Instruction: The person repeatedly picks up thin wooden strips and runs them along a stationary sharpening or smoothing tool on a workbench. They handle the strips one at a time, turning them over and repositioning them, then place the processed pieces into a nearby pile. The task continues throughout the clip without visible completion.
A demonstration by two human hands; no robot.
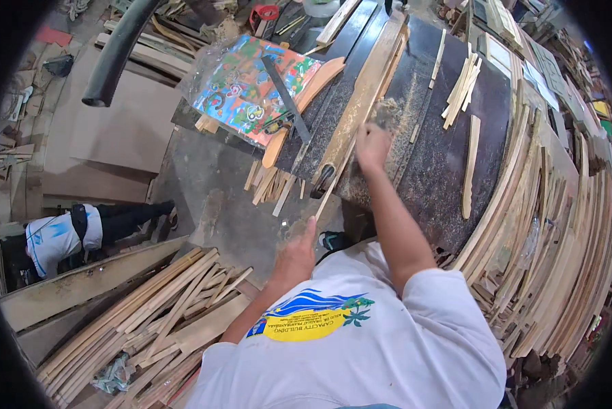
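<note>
Narrow pale wooden strip (333, 187) lies slanted near the centre of the frame, alongside a long, thick brown wooden board (364, 85) on a dark, sawdust-speckled tabletop (449, 178). Left hand (295, 255), below centre, narrowed, fingertips at the strip's lower end; cannot tell whether pinched. Right hand (374, 146), slightly blurred, curled into a loose fist by its upper part; grip indeterminate.

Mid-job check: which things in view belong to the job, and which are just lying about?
Apparently in use:
thin wooden strip, left hand at its near end
long wooden board, right hand beside it
dark table

Apparently just lying about:
colourful printed sheet
grey flat bar
wavy-edged wooden piece
</note>
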